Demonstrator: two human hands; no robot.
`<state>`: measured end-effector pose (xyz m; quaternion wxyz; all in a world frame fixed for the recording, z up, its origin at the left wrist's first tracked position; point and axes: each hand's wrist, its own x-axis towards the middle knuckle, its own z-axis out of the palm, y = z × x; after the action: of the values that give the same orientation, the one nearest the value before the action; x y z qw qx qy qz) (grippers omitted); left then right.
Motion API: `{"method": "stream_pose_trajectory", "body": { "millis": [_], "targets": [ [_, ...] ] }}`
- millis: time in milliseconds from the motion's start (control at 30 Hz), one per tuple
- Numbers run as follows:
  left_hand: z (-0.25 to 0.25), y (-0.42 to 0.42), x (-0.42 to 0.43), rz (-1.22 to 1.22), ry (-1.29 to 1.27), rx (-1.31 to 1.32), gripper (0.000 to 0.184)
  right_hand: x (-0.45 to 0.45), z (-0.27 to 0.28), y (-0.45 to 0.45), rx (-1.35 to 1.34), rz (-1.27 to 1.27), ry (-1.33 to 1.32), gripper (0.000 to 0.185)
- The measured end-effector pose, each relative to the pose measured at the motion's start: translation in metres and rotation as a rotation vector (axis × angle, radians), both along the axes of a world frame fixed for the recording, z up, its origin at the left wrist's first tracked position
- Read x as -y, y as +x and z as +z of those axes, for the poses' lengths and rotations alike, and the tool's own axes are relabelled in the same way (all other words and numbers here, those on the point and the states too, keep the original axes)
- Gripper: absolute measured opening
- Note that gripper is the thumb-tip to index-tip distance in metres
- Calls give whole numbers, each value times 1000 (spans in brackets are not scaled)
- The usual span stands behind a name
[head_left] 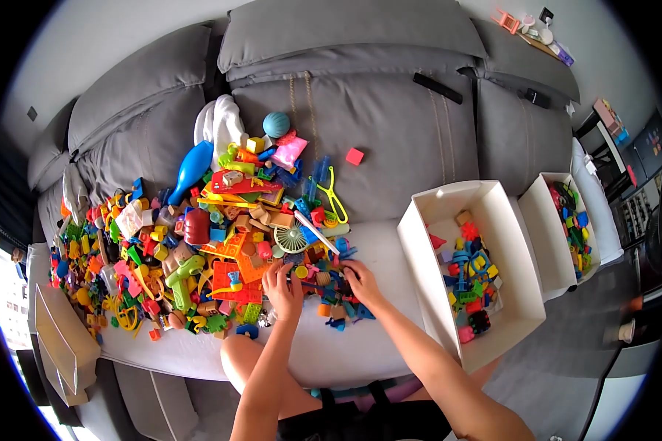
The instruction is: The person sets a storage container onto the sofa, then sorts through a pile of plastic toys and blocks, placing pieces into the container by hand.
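Observation:
A big heap of mixed toys covers the grey sofa seat. At the heap's near right part, my left hand rests on the toys with its fingers bent, beside a yellow round piece. What its fingertips touch is too small to tell. My right hand is at the heap's right edge, fingers curled over small dark and blue pieces, their tips partly hidden. Between and beyond the hands lie a pale green fan-shaped piece and a white stick.
To the right stands a white box with several toys inside, and beyond it a second white box with toys. An open cardboard box is at the far left. A remote and a red cube lie on the sofa.

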<state>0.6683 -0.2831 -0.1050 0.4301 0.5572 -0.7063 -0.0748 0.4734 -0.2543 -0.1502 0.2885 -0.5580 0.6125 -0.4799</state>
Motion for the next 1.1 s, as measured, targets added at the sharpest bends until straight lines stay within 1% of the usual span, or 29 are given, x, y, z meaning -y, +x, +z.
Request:
{"method": "stream_pose_trajectory", "body": {
  "millis": [33, 67, 100, 167, 233, 267, 333, 367, 433, 467, 500, 533, 633, 667, 700, 733, 800, 833, 933, 967, 1033, 1067, 1100],
  "targets": [
    [7, -3, 6, 22, -47, 56, 25, 2, -5, 0, -47, -79, -70, 24],
    [14, -6, 16, 23, -54, 86, 27, 8, -10, -2, -44, -160, -77, 28],
    [20, -8, 28, -7, -55, 131, 36, 18, -11, -4, -39, -241, -84, 31],
    [33, -12, 56, -24, 30, 270, 51, 45, 17, -1, -31, -218, -161, 37],
    [39, -14, 75, -19, 135, 432, 61, 71, 30, 1, -75, -180, -284, 41],
    [40, -14, 80, -18, 189, 512, 66, 79, 34, 2, -118, -166, -251, 44],
    [41, -20, 81, -5, 257, 519, 69, 90, 28, 2, -206, -138, -179, 50],
    [40, -23, 78, -1, 295, 523, 70, 92, 23, 0, -215, -43, -122, 51],
    [35, -22, 70, -90, 245, 470, 66, 81, 21, 5, -490, 16, -206, 46],
    [32, -22, 62, -100, 249, 504, 65, 77, 20, 7, -497, -25, -204, 43],
    [33, -24, 53, -110, 255, 539, 64, 72, 24, 6, -515, -2, -168, 44],
    [31, -24, 47, -93, 179, 558, 64, 67, 28, 2, -532, 22, -131, 45],
    [33, -22, 29, -129, 182, 482, 63, 49, 40, -3, -567, 91, -27, 47],
    [34, -21, 22, -135, 234, 490, 64, 42, 46, -5, -565, 118, 7, 48],
    [35, -19, 17, -149, 232, 480, 64, 35, 51, -8, -564, 144, 41, 49],
    [36, -15, 11, -164, 231, 471, 65, 28, 54, -12, -581, 184, 60, 54],
    [36, -9, 0, -162, 221, 452, 69, 15, 62, -18, -470, 270, 86, 56],
    [40, -5, -6, -172, 286, 406, 73, 8, 65, -20, -414, 310, 100, 57],
    [29, 12, -15, -243, 320, 195, 76, -9, 83, -24, -328, 380, 181, 59],
    [25, 18, -19, -272, 265, 139, 67, -15, 87, -24, -301, 402, 209, 59],
    [16, 26, -27, -216, 308, -12, 56, -27, 87, -22, -188, 331, 205, 49],
    [12, 29, -32, -178, 284, -29, 48, -29, 73, -22, -111, 270, 161, 44],
    [10, 32, -37, -160, 296, -55, 47, -32, 59, -22, -34, 207, 115, 39]
  ]
}}
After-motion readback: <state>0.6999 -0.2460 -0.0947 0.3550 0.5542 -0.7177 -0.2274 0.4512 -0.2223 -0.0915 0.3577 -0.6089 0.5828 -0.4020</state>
